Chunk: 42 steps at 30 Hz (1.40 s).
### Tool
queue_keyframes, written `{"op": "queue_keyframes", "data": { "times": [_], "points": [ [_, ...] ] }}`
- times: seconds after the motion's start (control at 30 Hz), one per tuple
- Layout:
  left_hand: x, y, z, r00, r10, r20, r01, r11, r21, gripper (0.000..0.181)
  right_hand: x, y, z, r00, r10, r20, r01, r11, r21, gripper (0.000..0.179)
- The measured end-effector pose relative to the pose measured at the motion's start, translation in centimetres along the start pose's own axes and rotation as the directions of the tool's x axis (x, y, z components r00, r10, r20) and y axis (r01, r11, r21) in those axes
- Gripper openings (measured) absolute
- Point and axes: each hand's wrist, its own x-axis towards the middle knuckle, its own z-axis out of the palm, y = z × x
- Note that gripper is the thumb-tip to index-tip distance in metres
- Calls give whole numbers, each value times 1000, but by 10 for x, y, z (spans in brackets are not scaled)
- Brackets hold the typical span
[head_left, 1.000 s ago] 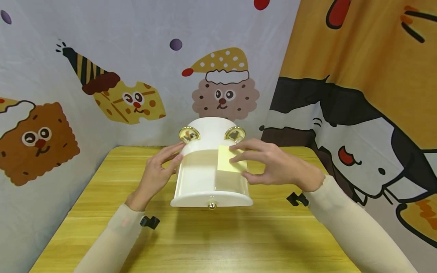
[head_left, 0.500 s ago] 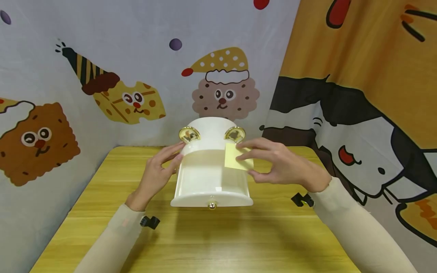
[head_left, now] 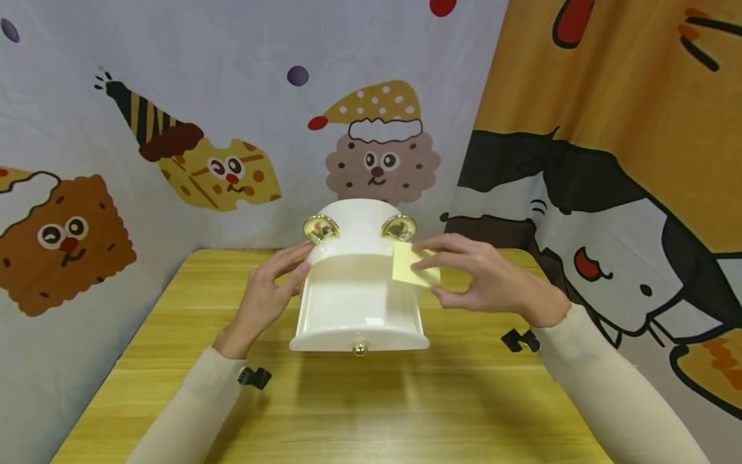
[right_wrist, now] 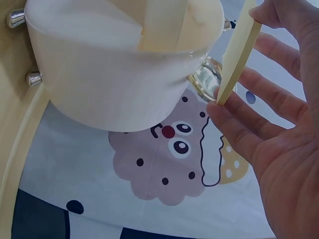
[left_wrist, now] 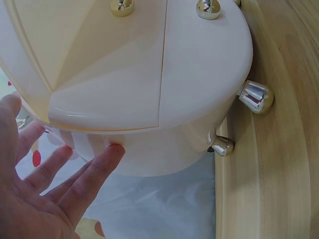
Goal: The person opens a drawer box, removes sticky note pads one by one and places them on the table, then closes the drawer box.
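Observation:
A white, rounded box stands on the table, with two gold bell-like pieces on top. Its drawer is pulled out toward me and bears a small gold knob. My left hand touches the box's left side with extended fingers, as the left wrist view also shows. A pale yellow pad of sticky notes is pinched by its edges between the thumb and fingers of my right hand. The pad is held apart from the box, at its upper right.
Beneath everything lies a wood-grain table. A white curtain printed with cartoon snacks hangs close behind it, and a mustard printed curtain is on the right. Gold feet stick out from under the box.
My right hand has carried the pad of sticky notes rightward and slightly up, from over the drawer to its right edge. My left hand and the box have stayed put.

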Motion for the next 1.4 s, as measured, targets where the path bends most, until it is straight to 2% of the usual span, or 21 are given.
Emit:
{"op": "queue_keyframes", "data": {
  "times": [0.4, 0.63, 0.83, 1.4],
  "points": [
    [0, -3, 0, 1000, 10, -1, -10, 1000, 23, 44, -12, 6, -2, 999, 51, -17, -51, 998, -20, 51],
    [0, -5, 0, 1000, 19, 0, -19, 1000, 23, 44, -19, 7, -5, 994, 112, -11, -113, 993, -31, 50],
    [0, -4, 0, 1000, 1, 8, -1, 1000, 12, 44, -25, 10, -5, 991, 130, -17, -131, 991, -33, 51],
    [0, -6, 1, 1000, 10, 0, -10, 1000, 14, 44, -43, 26, 1, 981, 189, -45, -190, 981, -24, 51]
  ]
}}
